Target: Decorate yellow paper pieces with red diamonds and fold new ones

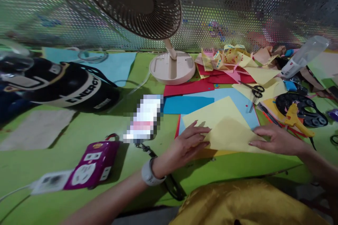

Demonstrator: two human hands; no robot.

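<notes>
A pale yellow sheet of paper (227,126) lies bent over near the table's front edge, its lower part curving up between my two hands. My left hand (188,142) holds its left side, with the fingers stretched over the paper and the thumb close to the near edge. On the opposite side my right hand (277,139) pinches the right corner between thumb and fingers. Beneath lie a light blue sheet (244,103) and orange-yellow paper (221,153). Black-handled scissors (256,92) rest just beyond, on other yellow paper.
Right of my hands lie a yellow glue gun (294,119) and black palette (314,114). Behind are paper dice (232,56), red paper (188,87) and a clear bottle (306,56). A fan (173,68), phone (145,117), purple power socket (93,163) and black bottle (76,84) stand leftward.
</notes>
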